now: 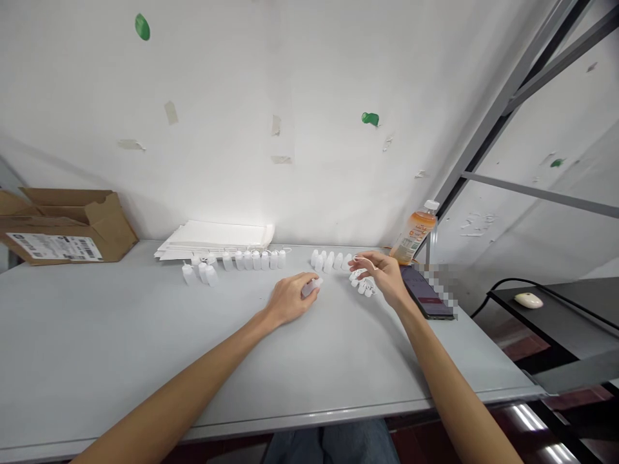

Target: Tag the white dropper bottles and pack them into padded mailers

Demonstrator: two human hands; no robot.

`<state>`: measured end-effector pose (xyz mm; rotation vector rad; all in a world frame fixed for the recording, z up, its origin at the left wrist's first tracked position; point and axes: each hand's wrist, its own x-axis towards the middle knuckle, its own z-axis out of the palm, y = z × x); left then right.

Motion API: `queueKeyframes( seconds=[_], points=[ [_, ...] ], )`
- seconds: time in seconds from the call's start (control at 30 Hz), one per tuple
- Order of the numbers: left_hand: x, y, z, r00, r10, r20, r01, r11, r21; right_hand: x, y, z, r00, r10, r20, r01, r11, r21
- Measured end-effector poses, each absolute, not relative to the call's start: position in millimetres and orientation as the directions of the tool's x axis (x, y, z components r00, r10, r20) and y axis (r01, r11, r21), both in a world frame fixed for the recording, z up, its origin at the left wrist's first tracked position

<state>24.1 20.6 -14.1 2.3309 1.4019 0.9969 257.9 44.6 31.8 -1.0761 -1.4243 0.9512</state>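
Observation:
My left hand [291, 298] is closed around a small white plastic bottle [312, 286], which lies tilted just above or on the table. Between the fingertips of my right hand [382, 272] is a white cap with a thin curved strap [366, 260]. Just below that hand sits a little heap of loose white caps [362, 284]. Bottles without caps [329, 262] stand in a group behind my hands. To the left, a row of capped bottles [248, 260] stands upright, with several more capped bottles [209, 275] grouped beside it.
A stack of white paper or envelopes [217, 235] lies against the wall. An open cardboard box [109, 225] is at the far left. At the right stand a bottle of orange drink [414, 233] and a phone [425, 293]. Grey metal bars [488, 122] rise beyond the table's right edge.

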Motion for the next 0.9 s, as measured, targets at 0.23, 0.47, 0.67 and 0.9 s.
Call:
queueKeyframes(
  seconds=[0.23, 0.47, 0.67, 0.9],
  points=[
    [26.3, 17.8, -11.0, 0.332, 0.842, 0.425, 0.606, -0.535, 0.588, 221.8, 32.1, 20.6, -0.299, 0.937, 0.178, 0.121, 0.223, -0.967],
    [26.8, 15.7, -9.5, 0.318, 0.861, 0.398, 0.641, -0.504, 0.578, 215.4, 30.8, 16.4, -0.314, 0.937, 0.154, 0.146, 0.208, -0.967],
    [26.2, 14.6, -7.4, 0.335, 0.867, 0.369, 0.647, -0.496, 0.579, 214.5, 29.6, 16.1, -0.284, 0.947, 0.148, 0.146, 0.195, -0.970],
    [28.3, 12.3, -5.4, 0.329, 0.856, 0.398, 0.608, -0.515, 0.604, 214.7, 27.4, 18.3, -0.286, 0.948, 0.139, 0.182, 0.196, -0.964]
  ],
)
